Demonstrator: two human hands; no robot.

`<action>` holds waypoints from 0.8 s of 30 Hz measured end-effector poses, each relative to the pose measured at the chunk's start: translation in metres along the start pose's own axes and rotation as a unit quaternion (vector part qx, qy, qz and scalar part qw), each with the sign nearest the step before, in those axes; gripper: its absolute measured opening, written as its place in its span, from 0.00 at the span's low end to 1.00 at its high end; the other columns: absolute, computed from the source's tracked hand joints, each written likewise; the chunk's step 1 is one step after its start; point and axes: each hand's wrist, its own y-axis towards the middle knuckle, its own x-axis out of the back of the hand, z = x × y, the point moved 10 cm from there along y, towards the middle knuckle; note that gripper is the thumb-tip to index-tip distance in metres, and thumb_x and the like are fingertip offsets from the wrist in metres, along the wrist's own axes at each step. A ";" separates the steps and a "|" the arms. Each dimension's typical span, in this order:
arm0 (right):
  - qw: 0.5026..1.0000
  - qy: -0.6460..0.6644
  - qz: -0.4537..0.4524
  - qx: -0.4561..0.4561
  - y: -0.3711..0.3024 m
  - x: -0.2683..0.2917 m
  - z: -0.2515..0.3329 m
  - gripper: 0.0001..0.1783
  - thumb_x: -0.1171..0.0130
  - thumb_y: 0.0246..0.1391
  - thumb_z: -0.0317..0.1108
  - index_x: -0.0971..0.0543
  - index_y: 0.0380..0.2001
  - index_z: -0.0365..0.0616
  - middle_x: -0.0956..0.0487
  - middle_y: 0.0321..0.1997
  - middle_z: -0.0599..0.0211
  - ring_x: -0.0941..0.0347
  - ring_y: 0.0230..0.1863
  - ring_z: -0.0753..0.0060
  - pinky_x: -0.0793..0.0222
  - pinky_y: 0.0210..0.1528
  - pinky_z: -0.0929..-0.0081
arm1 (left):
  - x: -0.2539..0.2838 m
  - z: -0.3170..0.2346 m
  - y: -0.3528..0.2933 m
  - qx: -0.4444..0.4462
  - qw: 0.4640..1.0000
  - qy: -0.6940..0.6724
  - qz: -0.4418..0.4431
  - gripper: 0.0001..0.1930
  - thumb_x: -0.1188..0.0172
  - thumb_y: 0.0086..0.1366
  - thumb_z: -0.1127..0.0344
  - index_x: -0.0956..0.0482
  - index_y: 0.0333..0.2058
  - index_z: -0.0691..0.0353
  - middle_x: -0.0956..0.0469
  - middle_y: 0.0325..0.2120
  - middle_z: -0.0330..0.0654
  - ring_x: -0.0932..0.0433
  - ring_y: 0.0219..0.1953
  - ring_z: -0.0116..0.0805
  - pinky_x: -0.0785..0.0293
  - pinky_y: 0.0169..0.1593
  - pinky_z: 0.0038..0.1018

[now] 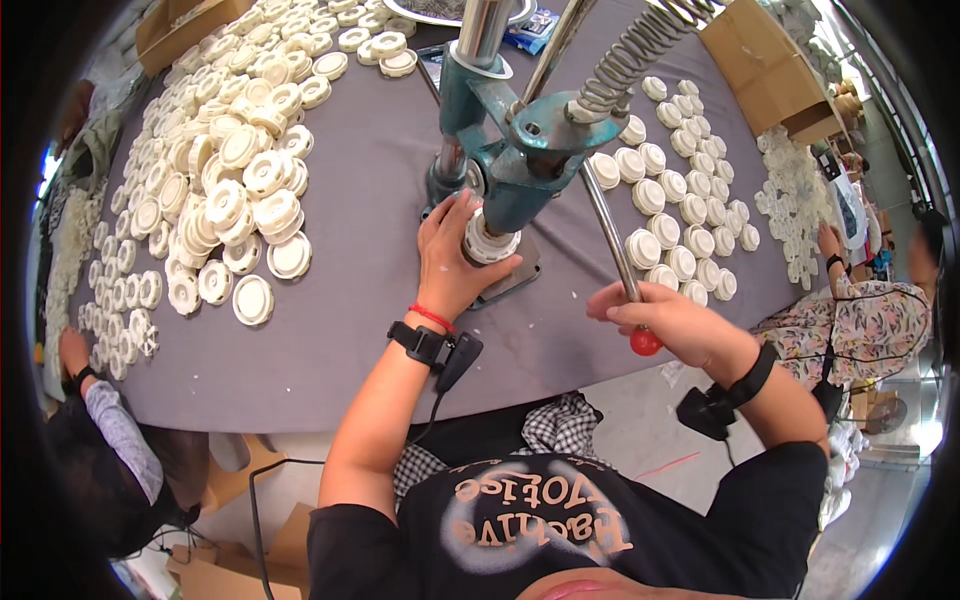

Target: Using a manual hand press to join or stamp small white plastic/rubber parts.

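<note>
A teal hand press with a coil spring stands on the grey-covered table in front of me. My left hand is closed around a round white plastic cap, which sits under the ram on the press's base plate. The cap is partly hidden by the ram and my fingers. My right hand is loosely wrapped round the lower end of the metal lever, just above its red ball knob.
Loose white caps are heaped on the left. More caps stand in rows on the right, beyond the lever. Cardboard boxes are at the far corners. One person's hand is at the left edge, another's at the right.
</note>
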 end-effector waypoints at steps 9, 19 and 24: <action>0.917 -0.239 -0.200 0.248 0.046 -0.002 0.009 0.19 0.44 0.44 0.28 0.25 0.44 0.39 0.25 0.49 0.56 0.33 0.55 0.55 0.40 0.56 0.60 | -0.005 0.007 0.002 0.026 0.998 -0.013 0.055 0.58 0.22 0.34 0.48 0.41 0.62 0.66 0.44 0.63 0.59 0.44 0.64 0.57 0.48 0.64 0.47; 0.895 -0.037 -0.291 0.337 0.063 -0.002 0.010 0.25 0.43 0.50 0.24 0.32 0.54 0.37 0.28 0.54 0.56 0.29 0.51 0.63 0.33 0.53 0.67 | -0.001 0.009 0.002 0.041 0.998 0.006 0.038 0.57 0.22 0.35 0.48 0.42 0.62 0.66 0.35 0.57 0.53 0.39 0.61 0.50 0.47 0.63 0.47; 0.774 -0.032 -0.367 0.515 -0.067 0.016 0.005 0.09 0.56 0.53 0.32 0.29 0.34 0.39 0.25 0.51 0.42 0.34 0.61 0.45 0.44 0.65 0.50 | 0.009 -0.006 -0.002 0.016 0.999 0.029 0.006 0.40 0.23 0.38 0.51 0.27 0.49 0.67 0.27 0.51 0.52 0.33 0.57 0.50 0.46 0.64 0.49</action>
